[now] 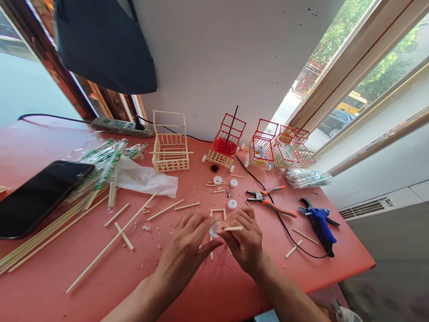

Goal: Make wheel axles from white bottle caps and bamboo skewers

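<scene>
My right hand (244,237) pinches a short wooden stick (233,228), which points to the right above the table. Opposite it, my left hand (187,239) has its fingers stretched forward and its thumb spread apart. Between the two hands lies a translucent round cap (214,230), close to the left fingertips; I cannot tell whether they touch it. Beneath is a small frame of wooden sticks (218,209) on the red tabletop, partly hidden by my hands. White round caps (232,204) lie just beyond the frame.
Orange-handled pliers (273,201) and a blue glue gun (320,219) lie on the right. Model carts of sticks (171,152) stand along the wall. Left are a black phone (43,192), wrapped chopsticks (109,174), a long stick (110,243) and a power strip (122,127).
</scene>
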`<state>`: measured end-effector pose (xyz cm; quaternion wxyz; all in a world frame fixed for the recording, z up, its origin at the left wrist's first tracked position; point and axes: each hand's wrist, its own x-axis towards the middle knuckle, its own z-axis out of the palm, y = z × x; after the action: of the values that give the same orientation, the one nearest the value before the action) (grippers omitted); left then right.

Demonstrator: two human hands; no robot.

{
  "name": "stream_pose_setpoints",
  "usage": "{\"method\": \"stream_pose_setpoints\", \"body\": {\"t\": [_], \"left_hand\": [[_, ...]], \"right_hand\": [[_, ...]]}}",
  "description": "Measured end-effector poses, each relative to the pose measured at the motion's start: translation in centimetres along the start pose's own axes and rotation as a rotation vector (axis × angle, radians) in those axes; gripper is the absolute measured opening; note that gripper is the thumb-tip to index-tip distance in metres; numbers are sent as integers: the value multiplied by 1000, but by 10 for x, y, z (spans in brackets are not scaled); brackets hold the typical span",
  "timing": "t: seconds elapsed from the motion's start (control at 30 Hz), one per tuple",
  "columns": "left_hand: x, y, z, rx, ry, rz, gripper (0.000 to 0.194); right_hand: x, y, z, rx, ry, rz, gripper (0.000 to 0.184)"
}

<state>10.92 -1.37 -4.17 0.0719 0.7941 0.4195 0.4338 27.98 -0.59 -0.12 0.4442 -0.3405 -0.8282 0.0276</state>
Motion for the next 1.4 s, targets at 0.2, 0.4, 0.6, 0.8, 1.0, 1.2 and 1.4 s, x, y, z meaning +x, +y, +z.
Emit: {"method": "stream_pose_setpoints", "body": {"t": [0.2,0.4,0.6,0.8,1.0,1.2,1.4], "left_hand": [[1,2,-3,-26,-6,-2,22],[3,2,-3,-44,19,26,21],[3,1,-3,-61,32,29,23],[1,-1,-1,-46,30,42,23],[0,-1,-1,-55,30,25,26],[0,-2,0,-65,-4,-1,27],[1,-1,1,-21,-4,-32,38]], "right_hand": [[0,0,0,19,-2,-1,20],[-3,1,0,25,-7,13,20],[-2,0,0,27,0,10,20],[-2,0,0,23,6,-2,20],[-2,0,0,20,-1,2,20],[-2,0,-1,19,-10,14,19],[-2,0,-1,35,2,44,18]]}}
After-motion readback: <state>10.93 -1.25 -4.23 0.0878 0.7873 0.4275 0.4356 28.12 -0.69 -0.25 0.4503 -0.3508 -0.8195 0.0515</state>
